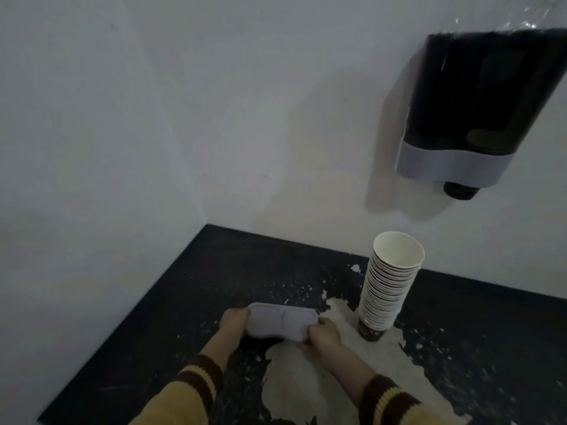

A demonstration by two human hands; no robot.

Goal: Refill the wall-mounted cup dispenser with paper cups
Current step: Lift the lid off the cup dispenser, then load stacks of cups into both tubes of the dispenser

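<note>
A dark wall-mounted cup dispenser (478, 102) with a grey band hangs at the upper right, and a dark cup bottom pokes out below it. A tall stack of paper cups (388, 286) stands upright on the dark floor under it, white inside, brown at the base. Low in the middle, both hands hold a flat grey lid (280, 322) just above the floor. My left hand (233, 323) grips its left end, my right hand (322, 334) its right end. Clear plastic shows at the top right above the dispenser.
Two pale walls meet in a corner (202, 216) at the left. The dark floor (159, 332) is speckled with white flecks, with a large pale worn patch (306, 388) under my arms and the cup stack.
</note>
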